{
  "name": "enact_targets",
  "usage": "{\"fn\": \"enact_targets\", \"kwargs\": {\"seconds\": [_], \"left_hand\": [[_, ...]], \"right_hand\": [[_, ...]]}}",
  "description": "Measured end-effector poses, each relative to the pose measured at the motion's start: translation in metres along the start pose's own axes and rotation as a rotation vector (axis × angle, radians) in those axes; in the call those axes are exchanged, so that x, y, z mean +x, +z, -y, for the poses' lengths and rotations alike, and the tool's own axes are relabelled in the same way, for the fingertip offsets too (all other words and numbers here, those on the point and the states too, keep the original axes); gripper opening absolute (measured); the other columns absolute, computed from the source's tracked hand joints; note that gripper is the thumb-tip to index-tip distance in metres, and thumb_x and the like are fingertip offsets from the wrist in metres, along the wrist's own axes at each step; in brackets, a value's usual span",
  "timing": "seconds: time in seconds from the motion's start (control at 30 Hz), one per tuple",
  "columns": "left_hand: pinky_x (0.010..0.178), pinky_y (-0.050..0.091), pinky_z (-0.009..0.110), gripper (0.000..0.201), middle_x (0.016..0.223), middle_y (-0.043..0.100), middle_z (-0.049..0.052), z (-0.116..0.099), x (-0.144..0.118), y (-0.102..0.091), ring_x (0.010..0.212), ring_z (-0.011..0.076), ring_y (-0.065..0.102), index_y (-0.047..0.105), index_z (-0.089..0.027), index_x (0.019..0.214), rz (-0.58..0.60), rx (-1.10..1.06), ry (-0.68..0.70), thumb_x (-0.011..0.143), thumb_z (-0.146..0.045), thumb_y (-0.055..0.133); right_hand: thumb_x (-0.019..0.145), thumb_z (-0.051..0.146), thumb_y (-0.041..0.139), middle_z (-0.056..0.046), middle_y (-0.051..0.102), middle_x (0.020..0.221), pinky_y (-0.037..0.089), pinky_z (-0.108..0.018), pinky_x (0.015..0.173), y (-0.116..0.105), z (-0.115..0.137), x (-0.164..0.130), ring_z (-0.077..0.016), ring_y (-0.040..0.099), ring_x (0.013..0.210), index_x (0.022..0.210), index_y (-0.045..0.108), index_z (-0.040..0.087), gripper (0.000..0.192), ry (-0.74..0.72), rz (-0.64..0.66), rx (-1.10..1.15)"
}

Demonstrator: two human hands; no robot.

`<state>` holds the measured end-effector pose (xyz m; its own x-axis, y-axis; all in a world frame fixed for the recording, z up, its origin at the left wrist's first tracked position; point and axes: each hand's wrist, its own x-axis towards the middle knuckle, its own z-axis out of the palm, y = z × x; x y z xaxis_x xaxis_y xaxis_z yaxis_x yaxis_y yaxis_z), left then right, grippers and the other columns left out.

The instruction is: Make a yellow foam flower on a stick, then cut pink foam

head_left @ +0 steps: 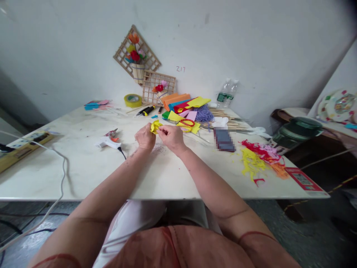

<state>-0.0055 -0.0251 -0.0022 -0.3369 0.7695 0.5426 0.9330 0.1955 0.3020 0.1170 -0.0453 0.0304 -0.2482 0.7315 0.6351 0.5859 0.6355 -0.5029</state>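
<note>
Both my hands meet above the middle of the white table (83,167). My left hand (145,137) and my right hand (172,137) pinch a small crumpled piece of yellow felt (155,126) between their fingertips. Just behind the hands lie scissors with red and yellow handles (186,125) on a heap of coloured felt sheets (185,105). A white glue gun (107,142) with a black cord lies to the left of my left hand.
Yellow tape roll (132,100), wooden lattice frames with felt flowers (138,56) against the wall, purple yarn (204,113), wooden sticks (227,121), felt scraps (260,158) at right, a power strip (26,143) at left, plastic bottles (227,93), a blurred flat object (224,139).
</note>
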Motion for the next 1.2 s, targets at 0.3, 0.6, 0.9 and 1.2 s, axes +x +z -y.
{"fn": "enact_targets", "kwargs": {"seconds": [0.3, 0.6, 0.9, 1.2], "left_hand": [[0.056, 0.027, 0.027, 0.027, 0.078, 0.065, 0.01, 0.001, 0.004, 0.005, 0.076, 0.0217, 0.06, 0.061, -0.017, 0.092, 0.081, -0.021, 0.085, 0.085, -0.033, 0.041], [0.06, 0.032, 0.028, 0.032, 0.081, 0.067, 0.014, 0.006, 0.008, 0.009, 0.079, 0.0251, 0.061, 0.064, -0.016, 0.096, 0.168, 0.008, 0.173, 0.085, -0.033, 0.039], [0.059, 0.036, 0.025, 0.031, 0.077, 0.067, 0.008, 0.005, 0.006, 0.009, 0.07, 0.02, 0.061, 0.062, -0.017, 0.095, 0.185, -0.205, 0.282, 0.075, -0.039, 0.053], [0.062, 0.039, 0.024, 0.037, 0.082, 0.069, 0.008, 0.019, 0.012, 0.015, 0.073, 0.0168, 0.061, 0.069, -0.017, 0.088, 0.002, -0.427, 0.474, 0.082, -0.046, 0.047]], "right_hand": [[0.079, 0.027, 0.053, 0.001, 0.064, 0.063, 0.029, -0.02, 0.053, -0.002, -0.007, 0.003, -0.0102, 0.052, 0.058, 0.073, 0.068, 0.019, 0.018, -0.038, 0.028, -0.071], [0.082, 0.027, 0.047, -0.005, 0.067, 0.074, 0.028, -0.023, 0.057, -0.009, -0.005, 0.002, -0.0145, 0.057, 0.068, 0.079, 0.067, 0.018, 0.022, -0.146, 0.052, -0.278], [0.071, 0.023, 0.055, -0.003, 0.066, 0.071, 0.035, -0.022, 0.058, -0.01, -0.019, 0.014, -0.0147, 0.057, 0.069, 0.072, 0.069, 0.017, 0.014, 0.209, 0.062, -0.13], [0.068, 0.025, 0.057, 0.0, 0.061, 0.06, 0.039, -0.02, 0.055, -0.009, -0.039, 0.023, -0.0132, 0.056, 0.063, 0.071, 0.067, 0.014, 0.015, 0.473, -0.001, 0.146]]}}
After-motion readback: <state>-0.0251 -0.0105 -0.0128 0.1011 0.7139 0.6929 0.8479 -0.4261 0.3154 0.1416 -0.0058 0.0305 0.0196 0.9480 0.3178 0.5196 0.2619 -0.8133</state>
